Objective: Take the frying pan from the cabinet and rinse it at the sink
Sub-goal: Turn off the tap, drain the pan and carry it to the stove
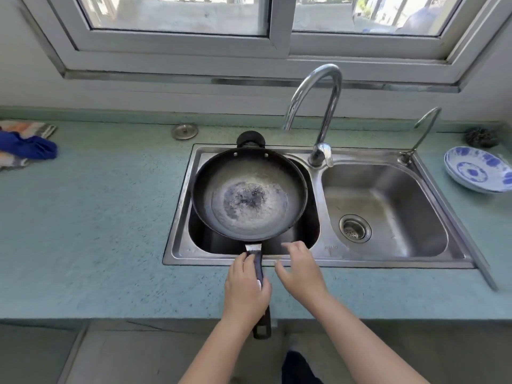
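Note:
A black frying pan [249, 194] with a worn, greyish bottom sits over the left basin of the steel double sink [327, 249]. Its long dark handle points toward me across the sink's front rim. My left hand [245, 289] grips that handle. My right hand [300, 268] hovers just right of the handle above the sink's front rim, fingers spread and holding nothing. The tall curved faucet [321, 106] rises behind the sink with its spout toward the pan's far right edge; no water is visible.
A blue-patterned white dish [478, 169] lies on the green counter at the right, a dark scrubber [480, 137] behind it. A small second tap [422, 131] stands at the right basin. Cloths [25, 144] lie at far left, a metal plug [184, 131] nearby.

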A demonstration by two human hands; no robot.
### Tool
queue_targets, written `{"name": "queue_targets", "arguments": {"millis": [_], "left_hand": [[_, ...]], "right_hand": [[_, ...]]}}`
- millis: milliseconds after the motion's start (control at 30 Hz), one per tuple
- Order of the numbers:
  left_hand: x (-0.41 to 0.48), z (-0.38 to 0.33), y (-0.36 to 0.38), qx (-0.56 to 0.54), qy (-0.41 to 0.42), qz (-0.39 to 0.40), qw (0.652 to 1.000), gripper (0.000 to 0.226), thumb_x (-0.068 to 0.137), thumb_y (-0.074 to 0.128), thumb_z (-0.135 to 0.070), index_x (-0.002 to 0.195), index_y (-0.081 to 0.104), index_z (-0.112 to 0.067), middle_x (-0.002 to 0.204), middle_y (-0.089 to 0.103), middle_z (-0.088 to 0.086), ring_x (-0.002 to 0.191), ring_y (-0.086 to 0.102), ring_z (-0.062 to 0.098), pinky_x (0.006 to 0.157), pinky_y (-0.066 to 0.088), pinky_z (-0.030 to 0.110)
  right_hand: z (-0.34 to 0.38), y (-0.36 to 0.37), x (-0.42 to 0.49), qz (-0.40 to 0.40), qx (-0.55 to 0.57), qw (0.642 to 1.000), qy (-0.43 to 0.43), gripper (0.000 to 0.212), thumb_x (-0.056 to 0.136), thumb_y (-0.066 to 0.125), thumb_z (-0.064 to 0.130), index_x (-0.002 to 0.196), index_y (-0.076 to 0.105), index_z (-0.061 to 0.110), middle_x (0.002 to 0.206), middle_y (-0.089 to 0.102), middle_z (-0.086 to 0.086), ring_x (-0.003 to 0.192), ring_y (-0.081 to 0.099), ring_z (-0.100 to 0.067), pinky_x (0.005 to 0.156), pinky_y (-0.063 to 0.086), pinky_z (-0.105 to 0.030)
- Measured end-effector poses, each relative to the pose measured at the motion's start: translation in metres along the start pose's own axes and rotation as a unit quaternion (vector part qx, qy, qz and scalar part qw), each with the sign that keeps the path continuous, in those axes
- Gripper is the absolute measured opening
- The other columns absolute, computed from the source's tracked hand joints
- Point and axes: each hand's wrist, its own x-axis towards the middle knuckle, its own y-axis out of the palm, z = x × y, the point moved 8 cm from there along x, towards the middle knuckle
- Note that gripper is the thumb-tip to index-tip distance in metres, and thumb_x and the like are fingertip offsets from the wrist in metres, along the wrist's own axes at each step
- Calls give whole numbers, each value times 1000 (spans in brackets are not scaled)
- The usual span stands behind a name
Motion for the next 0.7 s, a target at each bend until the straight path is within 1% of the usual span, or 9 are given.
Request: {"name": "queue_targets", "arguments": {"millis": [100,200,333,400,467,533,633,667,700], "left_hand": [[-11,8,3,2,-10,4,1000,46,85,52,-19,128,43,-6,132,46,10,122,40,24,103,34,36],[-20,14,6,-19,-25,6,999,39,86,54,-23,122,46,-9,120,51,5,113,45,22,94,38,33],[-30,21,13,-114,-70,26,991,32,90,50,-27,119,47,-13,112,52,4,103,51,22,80,41,32],[-33,25,17,-160,-95,35,982,32,89,52,-28,118,47,-17,107,55,-1,90,53,15,71,40,27],[-35,29,19,-200,-112,39,973,31,86,57,-26,114,47,-21,92,56,-11,75,53,3,59,38,19],[-37,33,25,-249,-135,54,957,36,81,63,-22,113,46,-25,84,57,-17,73,55,-2,54,39,16],[-40,39,32,-314,-168,65,932,44,78,67,-17,117,47,-25,86,66,-7,75,63,7,50,44,16],[-42,41,35,-355,-183,71,914,47,78,67,-16,120,46,-27,91,68,0,74,65,12,49,47,16],[-44,40,39,-401,-199,80,890,49,80,67,-14,120,46,-31,95,69,6,72,66,18,48,49,19]], "right_hand": [[3,10,-13,12,-6,1000,8,43,87,52,24,127,47,9,123,49,-5,118,44,-18,96,34,-23],[5,21,-23,33,5,999,22,42,87,53,25,127,47,10,125,48,-5,120,44,-18,97,36,-26],[7,34,-32,54,37,997,50,44,87,54,27,127,48,11,127,49,-5,118,47,-18,98,36,-26],[6,38,-33,61,61,994,70,43,87,55,28,126,48,12,127,50,-4,115,50,-17,96,38,-27],[5,42,-33,71,74,991,86,41,86,57,28,124,50,12,123,53,-4,111,52,-17,94,40,-27],[6,46,-31,83,88,988,99,37,85,58,27,119,53,13,117,58,-5,102,56,-17,88,42,-26],[6,53,-30,96,140,976,133,35,84,60,22,117,54,14,99,64,1,83,57,-12,75,42,-22],[5,54,-29,96,153,973,144,35,83,61,22,117,54,14,93,62,3,81,56,-11,72,41,-21],[4,55,-29,94,163,970,155,35,83,62,22,116,54,15,89,60,5,80,56,-11,70,40,-20]]}}
